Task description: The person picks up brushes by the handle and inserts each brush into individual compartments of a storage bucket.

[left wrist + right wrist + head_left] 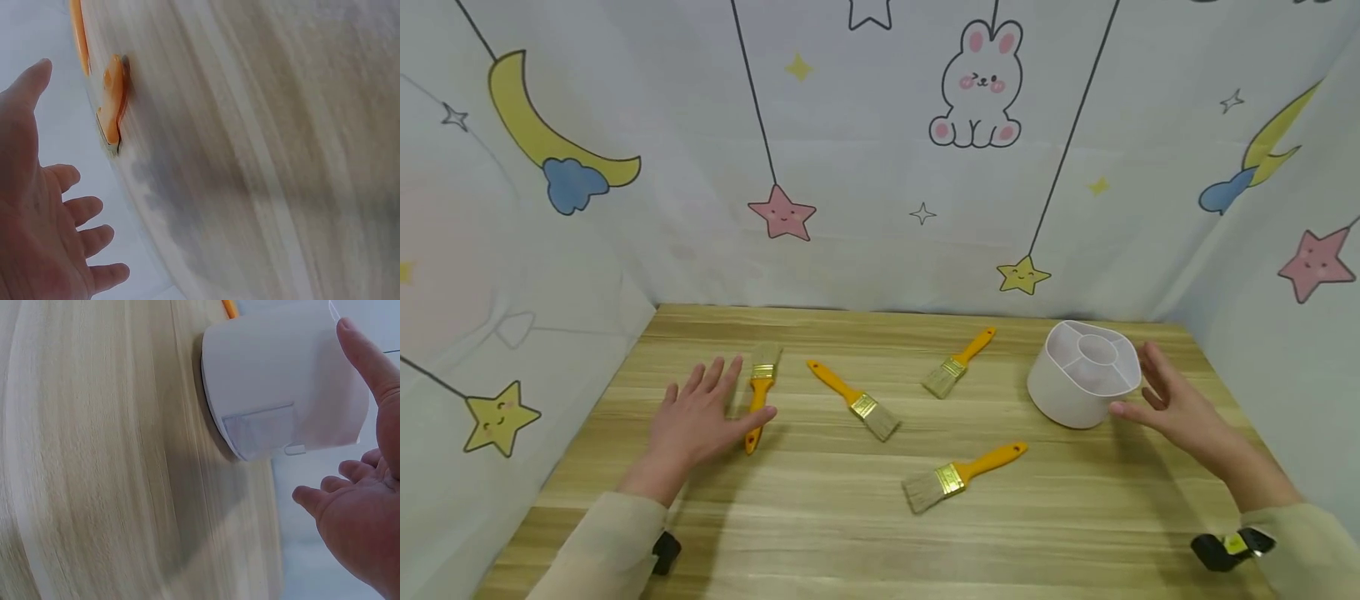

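Note:
My left hand (700, 412) hovers over the left side of the table with fingers spread, its thumb overlapping the handle of the leftmost paintbrush (762, 385) in the head view. That brush has an orange handle, a gold ferrule and pale bristles. At the right, a white round organizer (1071, 383) with inner compartments stands upright. My right hand (1183, 417) is beside it, thumb and fingers parted around its right edge. In the right wrist view, the thumb reaches close to the organizer's rim, and a clear label pocket (259, 428) shows on its wall.
Between the hands lie a second paintbrush (857, 402), bristles toward the front right, another paintbrush (958, 364) farther back, and one more paintbrush (958, 477) nearer the front. Printed white curtains (880, 250) enclose the wooden table (820, 533) at the back and sides.

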Action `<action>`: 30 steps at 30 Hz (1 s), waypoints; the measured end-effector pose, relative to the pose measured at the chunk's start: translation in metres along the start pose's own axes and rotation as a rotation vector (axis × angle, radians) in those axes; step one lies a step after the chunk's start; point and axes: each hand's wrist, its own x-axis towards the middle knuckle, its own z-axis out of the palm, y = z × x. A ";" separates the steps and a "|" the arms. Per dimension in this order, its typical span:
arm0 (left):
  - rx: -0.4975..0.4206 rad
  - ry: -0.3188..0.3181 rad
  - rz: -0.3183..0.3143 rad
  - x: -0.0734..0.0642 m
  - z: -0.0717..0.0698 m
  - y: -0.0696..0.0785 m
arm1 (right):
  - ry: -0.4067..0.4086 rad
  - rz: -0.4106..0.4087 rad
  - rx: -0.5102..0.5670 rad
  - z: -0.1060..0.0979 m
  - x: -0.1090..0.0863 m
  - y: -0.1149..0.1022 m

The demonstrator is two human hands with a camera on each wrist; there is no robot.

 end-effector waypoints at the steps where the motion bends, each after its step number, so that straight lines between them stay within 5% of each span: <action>1: 0.003 -0.001 -0.001 0.000 0.001 0.000 | -0.003 -0.002 0.022 0.000 0.001 0.001; 13: -0.005 -0.018 -0.015 0.002 0.006 0.002 | -0.002 -0.005 0.163 0.008 0.007 0.008; 30: -0.008 -0.055 -0.029 0.004 0.015 0.003 | 0.009 -0.002 0.158 0.011 0.012 0.010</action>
